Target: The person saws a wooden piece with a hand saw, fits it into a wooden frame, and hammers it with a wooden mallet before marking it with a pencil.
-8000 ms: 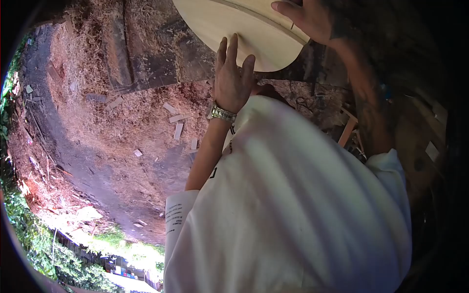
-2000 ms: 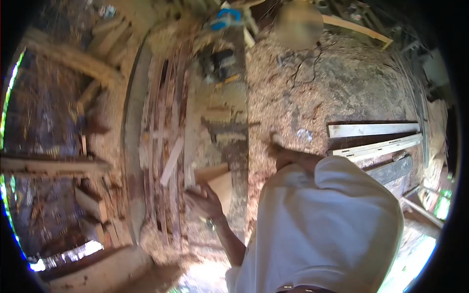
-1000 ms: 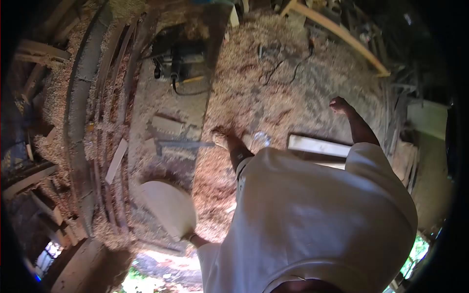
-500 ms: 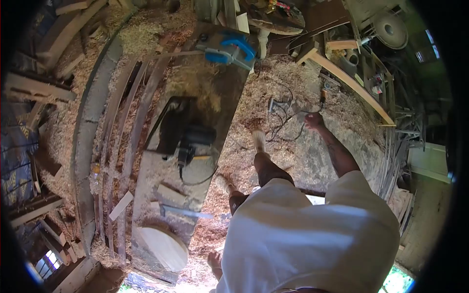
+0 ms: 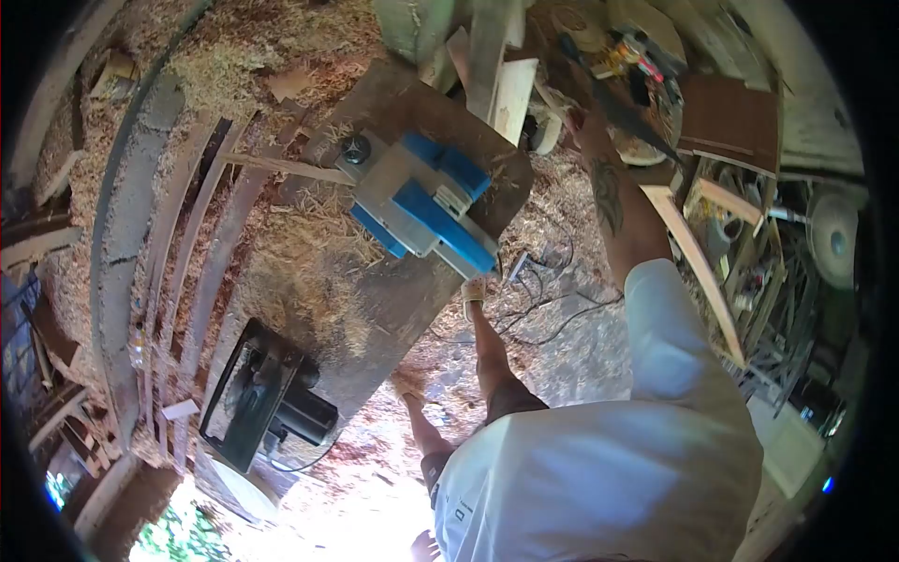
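Note:
My right arm reaches to the top of the view. My right hand (image 5: 582,129) is beside the edge of a cluttered round wooden top (image 5: 646,140), near a dark handsaw-like blade (image 5: 626,110). Its fingers are small and partly hidden, so a grip cannot be made out. My left hand (image 5: 424,546) hangs at the bottom edge, fingers apart, holding nothing visible. A blue and grey electric planer (image 5: 421,201) lies on a sawdust-covered wooden workbench (image 5: 375,309). Lower on the bench rests a black power tool with a flat base plate (image 5: 245,393).
Long wooden strips (image 5: 211,244) lie left of the bench beside a curved concrete edge (image 5: 126,225). Cables (image 5: 538,314) trail over the shavings-covered floor. Right stand a light wooden frame (image 5: 698,267) and a round metal pan-like object (image 5: 833,239). Boards (image 5: 510,98) lean at the top.
My view has turned and come nearer to the planer. My right hand has moved from above the floor cables up to the round top. My left hand stays low.

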Demonstrator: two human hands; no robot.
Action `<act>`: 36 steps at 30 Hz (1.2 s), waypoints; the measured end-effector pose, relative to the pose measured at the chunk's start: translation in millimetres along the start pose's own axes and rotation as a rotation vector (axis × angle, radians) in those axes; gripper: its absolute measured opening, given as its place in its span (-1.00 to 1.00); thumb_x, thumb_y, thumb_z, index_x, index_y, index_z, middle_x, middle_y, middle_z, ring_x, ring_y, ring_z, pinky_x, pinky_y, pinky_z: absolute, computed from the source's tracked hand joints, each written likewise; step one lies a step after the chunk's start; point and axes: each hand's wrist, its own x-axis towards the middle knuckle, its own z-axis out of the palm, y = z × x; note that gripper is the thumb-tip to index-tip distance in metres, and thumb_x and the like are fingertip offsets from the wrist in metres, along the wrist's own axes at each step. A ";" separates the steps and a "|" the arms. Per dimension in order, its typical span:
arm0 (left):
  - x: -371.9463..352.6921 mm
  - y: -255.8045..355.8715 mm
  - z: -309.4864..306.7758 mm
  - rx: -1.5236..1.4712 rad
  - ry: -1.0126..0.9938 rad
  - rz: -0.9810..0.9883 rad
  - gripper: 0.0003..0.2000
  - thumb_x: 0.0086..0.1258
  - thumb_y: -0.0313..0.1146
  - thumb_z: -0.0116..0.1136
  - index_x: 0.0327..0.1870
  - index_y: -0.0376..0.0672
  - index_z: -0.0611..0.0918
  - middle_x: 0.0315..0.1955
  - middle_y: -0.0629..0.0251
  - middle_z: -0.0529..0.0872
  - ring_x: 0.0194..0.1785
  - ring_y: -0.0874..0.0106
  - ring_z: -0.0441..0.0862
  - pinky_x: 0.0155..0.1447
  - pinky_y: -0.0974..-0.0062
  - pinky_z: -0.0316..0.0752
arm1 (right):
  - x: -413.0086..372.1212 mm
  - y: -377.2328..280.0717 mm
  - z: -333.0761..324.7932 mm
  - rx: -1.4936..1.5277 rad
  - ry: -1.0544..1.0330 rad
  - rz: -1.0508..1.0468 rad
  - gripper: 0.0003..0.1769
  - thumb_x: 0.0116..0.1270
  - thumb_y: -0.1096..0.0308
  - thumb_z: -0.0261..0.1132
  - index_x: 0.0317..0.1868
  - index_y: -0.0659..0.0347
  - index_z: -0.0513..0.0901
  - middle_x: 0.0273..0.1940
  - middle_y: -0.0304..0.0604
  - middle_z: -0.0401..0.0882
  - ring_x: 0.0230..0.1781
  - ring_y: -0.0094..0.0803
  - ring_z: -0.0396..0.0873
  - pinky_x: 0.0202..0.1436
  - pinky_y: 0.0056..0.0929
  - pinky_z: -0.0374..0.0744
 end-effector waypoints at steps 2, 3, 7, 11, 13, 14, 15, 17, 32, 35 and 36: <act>-19.5 -2.9 14.3 -0.106 -0.002 -0.009 -0.52 0.64 -0.07 0.08 0.37 -0.24 0.49 -0.07 -0.08 0.77 -0.09 0.09 0.80 -0.20 0.13 0.75 | 13.4 -6.1 9.3 0.096 -0.016 0.026 -0.59 0.63 0.18 0.22 0.23 0.37 0.50 -0.06 -0.01 0.63 -0.27 -0.21 0.66 -0.09 -0.25 0.73; -26.7 -10.7 22.0 -0.194 0.004 -0.001 -0.52 0.63 -0.06 0.09 0.36 -0.24 0.49 -0.09 -0.07 0.77 -0.11 0.11 0.80 -0.24 0.17 0.73 | 17.0 -9.4 8.0 0.129 -0.035 0.046 -0.59 0.63 0.18 0.22 0.23 0.37 0.51 -0.07 -0.01 0.63 -0.27 -0.21 0.67 -0.09 -0.26 0.73; -86.3 30.0 78.2 -0.137 0.200 0.063 -0.51 0.58 -0.02 0.12 0.33 -0.19 0.53 -0.14 0.02 0.79 -0.20 0.19 0.82 -0.32 0.32 0.60 | 23.1 -22.2 -18.4 0.172 -0.109 0.129 -0.59 0.63 0.18 0.23 0.23 0.36 0.52 -0.08 0.00 0.65 -0.27 -0.23 0.67 -0.09 -0.27 0.73; -93.1 46.3 115.3 -0.204 0.051 0.121 -0.51 0.66 -0.07 0.10 0.42 -0.22 0.49 -0.05 0.03 0.80 -0.19 0.28 0.80 -0.11 0.26 0.60 | -10.2 -48.7 -30.9 0.177 -0.193 0.186 -0.59 0.63 0.18 0.24 0.23 0.36 0.54 -0.09 0.01 0.66 -0.27 -0.25 0.68 -0.09 -0.28 0.73; -92.1 51.6 131.2 -0.225 0.007 0.171 -0.55 0.67 -0.10 0.09 0.41 -0.19 0.52 -0.09 0.13 0.81 -0.19 0.38 0.78 -0.16 0.43 0.57 | -29.1 -63.7 -42.0 0.164 -0.218 0.186 -0.59 0.63 0.18 0.25 0.22 0.36 0.55 -0.10 0.02 0.67 -0.27 -0.25 0.68 -0.09 -0.29 0.73; -86.6 50.6 135.6 -0.261 -0.008 0.180 -0.56 0.67 -0.10 0.10 0.39 -0.19 0.54 -0.09 0.15 0.81 -0.18 0.40 0.78 -0.16 0.45 0.57 | -40.5 -72.2 -51.4 0.136 -0.227 0.173 -0.59 0.62 0.18 0.25 0.22 0.36 0.55 -0.10 0.01 0.67 -0.28 -0.25 0.68 -0.10 -0.29 0.73; -84.5 56.1 139.8 -0.247 -0.012 0.203 -0.56 0.66 -0.09 0.12 0.37 -0.19 0.56 -0.08 0.16 0.81 -0.18 0.41 0.77 -0.15 0.47 0.58 | -46.5 -80.4 -62.3 0.111 -0.236 0.156 -0.59 0.62 0.18 0.25 0.22 0.36 0.56 -0.11 0.01 0.68 -0.28 -0.26 0.68 -0.10 -0.29 0.73; -73.3 48.7 146.6 -0.318 -0.022 0.357 -0.52 0.61 -0.07 0.15 0.32 -0.30 0.60 -0.13 0.15 0.82 -0.15 0.38 0.78 -0.12 0.46 0.62 | -77.1 -100.9 -81.6 0.038 -0.268 0.119 -0.59 0.62 0.18 0.26 0.22 0.36 0.56 -0.11 0.01 0.68 -0.29 -0.26 0.69 -0.11 -0.29 0.73; 98.2 -17.0 -5.1 -0.272 0.118 0.778 -0.64 0.51 -0.24 0.19 0.21 -0.21 0.70 -0.24 0.14 0.86 -0.22 0.36 0.84 -0.10 0.33 0.68 | -509.3 -121.1 -313.8 -1.184 -0.617 -1.231 -0.58 0.59 0.16 0.30 0.22 0.34 0.61 -0.17 -0.03 0.73 -0.34 -0.29 0.69 -0.18 -0.31 0.72; 109.1 -30.0 -75.3 -0.512 0.274 0.829 -0.62 0.54 -0.21 0.16 0.22 -0.25 0.69 -0.22 0.12 0.86 -0.21 0.36 0.83 -0.05 0.34 0.68 | -661.8 -63.6 -297.7 -1.024 -1.056 -1.499 -0.58 0.59 0.16 0.31 0.22 0.34 0.62 -0.18 -0.03 0.74 -0.35 -0.30 0.69 -0.19 -0.32 0.72; 113.5 -32.0 -87.3 -0.634 0.292 0.838 -0.62 0.55 -0.21 0.16 0.22 -0.27 0.69 -0.20 0.11 0.85 -0.21 0.36 0.82 -0.04 0.35 0.68 | -713.6 -50.8 -290.7 -0.958 -1.249 -1.624 -0.58 0.59 0.16 0.31 0.22 0.34 0.62 -0.19 -0.03 0.74 -0.35 -0.30 0.69 -0.19 -0.32 0.72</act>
